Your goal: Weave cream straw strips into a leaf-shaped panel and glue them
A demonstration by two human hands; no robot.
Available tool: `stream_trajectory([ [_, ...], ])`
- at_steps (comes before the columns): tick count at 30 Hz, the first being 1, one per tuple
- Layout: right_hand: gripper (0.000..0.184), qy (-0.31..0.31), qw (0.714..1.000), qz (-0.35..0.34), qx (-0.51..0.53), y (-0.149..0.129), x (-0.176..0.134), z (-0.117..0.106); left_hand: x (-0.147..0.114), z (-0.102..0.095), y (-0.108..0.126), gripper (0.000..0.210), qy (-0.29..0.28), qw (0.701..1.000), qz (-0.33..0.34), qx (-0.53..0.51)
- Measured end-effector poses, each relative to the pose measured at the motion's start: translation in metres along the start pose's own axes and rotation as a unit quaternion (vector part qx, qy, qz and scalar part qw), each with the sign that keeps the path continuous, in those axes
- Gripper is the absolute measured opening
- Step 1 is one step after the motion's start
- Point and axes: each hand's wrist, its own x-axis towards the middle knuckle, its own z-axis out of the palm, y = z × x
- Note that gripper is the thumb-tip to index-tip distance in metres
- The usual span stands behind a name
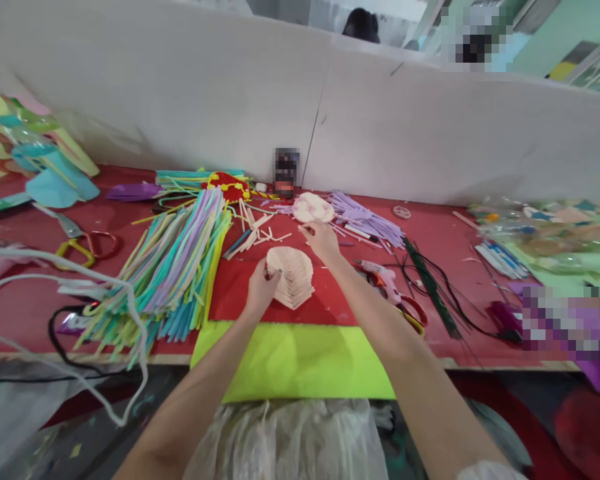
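My left hand (pixel 263 288) is closed on the left edge of a pale beige shell-shaped piece (pixel 295 277), layered from narrow folded strips. That piece is over a red sheet. Farther forward, my right hand (pixel 323 241) has its fingertips pinched together; whatever is between them is too small to make out. Just beyond those fingers lies a round whitish piece (pixel 313 207) with pink marks. Short pale strips (pixel 253 230) lie scattered to the left of my right hand.
A large bundle of coloured pipe cleaners (pixel 175 253) lies at left, near scissors (pixel 73 230). Purple strips (pixel 367 217) are behind my right hand. A pink glue gun (pixel 387 280) and a black cable (pixel 445 293) lie right. A lime-green sheet (pixel 305 360) overhangs the front edge.
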Motion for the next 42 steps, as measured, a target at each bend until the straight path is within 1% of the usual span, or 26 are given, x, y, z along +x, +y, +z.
stream_trajectory([
  [2,0.027,-0.041,0.998,-0.02,-0.048,0.0,0.04,0.011,0.0,0.0,-0.001,0.045,0.001,1.0,-0.01,0.005],
  [6,0.028,-0.084,0.993,-0.034,-0.08,-0.008,0.108,0.043,-0.003,0.0,0.004,0.042,-0.008,1.0,-0.017,-0.011],
  [9,0.027,-0.113,0.987,-0.059,-0.097,-0.024,0.147,0.072,-0.003,-0.002,0.01,0.04,-0.016,0.999,-0.037,-0.017],
  [12,0.026,-0.135,0.982,-0.085,-0.105,-0.043,0.18,0.101,-0.001,-0.004,0.014,0.039,-0.016,0.997,-0.056,-0.058],
  [14,0.026,-0.145,0.979,-0.089,-0.109,-0.053,0.197,0.117,0.0,-0.006,0.016,0.038,-0.022,0.995,-0.087,-0.054],
  [17,0.025,-0.161,0.977,-0.07,-0.118,-0.058,0.213,0.133,0.0,-0.006,0.017,0.036,-0.032,0.993,-0.109,-0.044],
  [20,0.026,-0.168,0.977,-0.051,-0.122,-0.057,0.217,0.14,-0.001,-0.006,0.019,0.035,-0.039,0.99,-0.125,-0.058],
  [22,0.029,-0.159,0.979,-0.056,-0.118,-0.056,0.217,0.14,-0.001,-0.006,0.021,0.036,-0.041,0.987,-0.139,-0.066],
  [26,0.032,-0.118,0.984,-0.072,-0.113,-0.062,0.22,0.131,-0.001,-0.005,0.022,0.035,-0.039,0.987,-0.14,-0.063],
  [29,0.032,-0.078,0.989,-0.067,-0.104,-0.072,0.227,0.118,-0.002,-0.006,0.021,0.036,-0.036,0.99,-0.126,-0.058],
  [31,0.033,-0.033,0.996,-0.056,-0.061,-0.078,0.229,0.105,-0.002,-0.007,0.021,0.037,-0.036,0.991,-0.117,-0.057],
  [33,0.032,0.019,0.999,-0.042,0.013,-0.081,0.225,0.087,-0.002,-0.008,0.022,0.039,-0.034,0.991,-0.115,-0.055],
  [35,0.03,0.068,0.994,-0.035,0.083,-0.081,0.212,0.064,-0.002,-0.009,0.024,0.038,-0.026,0.991,-0.12,-0.047],
  [38,0.028,0.137,0.977,-0.035,0.161,-0.072,0.175,0.022,-0.002,-0.008,0.025,0.037,-0.022,0.991,-0.126,-0.048],
  [40,0.027,0.161,0.964,-0.016,0.211,-0.06,0.144,-0.007,-0.003,-0.007,0.023,0.039,-0.02,0.991,-0.122,-0.056],
  [42,0.026,0.155,0.955,0.028,0.252,-0.045,0.112,-0.034,-0.004,-0.006,0.02,0.04,-0.014,0.991,-0.12,-0.054],
])
